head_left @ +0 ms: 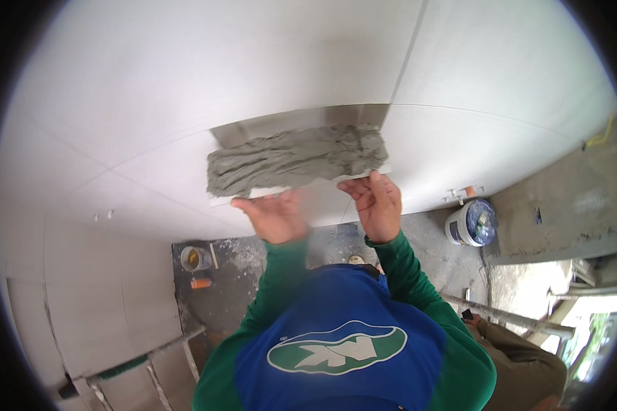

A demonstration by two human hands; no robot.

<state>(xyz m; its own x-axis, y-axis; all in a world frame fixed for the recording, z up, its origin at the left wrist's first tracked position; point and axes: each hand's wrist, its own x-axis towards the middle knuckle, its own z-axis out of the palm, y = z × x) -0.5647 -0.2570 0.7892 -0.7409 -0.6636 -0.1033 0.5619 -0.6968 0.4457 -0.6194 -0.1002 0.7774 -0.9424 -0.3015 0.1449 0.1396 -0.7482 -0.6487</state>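
Observation:
Between my two hands is a narrow white wall tile (pixel 277 191), its upward side spread with thick, ridged grey mortar (pixel 295 163). My left hand (pixel 275 216), slightly blurred, grips the near edge toward its left end. At the right end of that edge my right hand (pixel 378 205) has its thumb on top and its fingers underneath. Just beyond the tile, a bare grey strip (pixel 322 115) shows in the white tiled wall (pixel 274 61). The mortar hides part of this strip.
A white bucket (pixel 457 226) with blue plastic in it stands by the wall at right, below some pipe stubs (pixel 461 196). At left on the stained floor are a small bucket (pixel 196 259) and an orange object (pixel 201 283). A person in brown clothing (pixel 521 356) is at lower right, near wooden rails (pixel 521 320).

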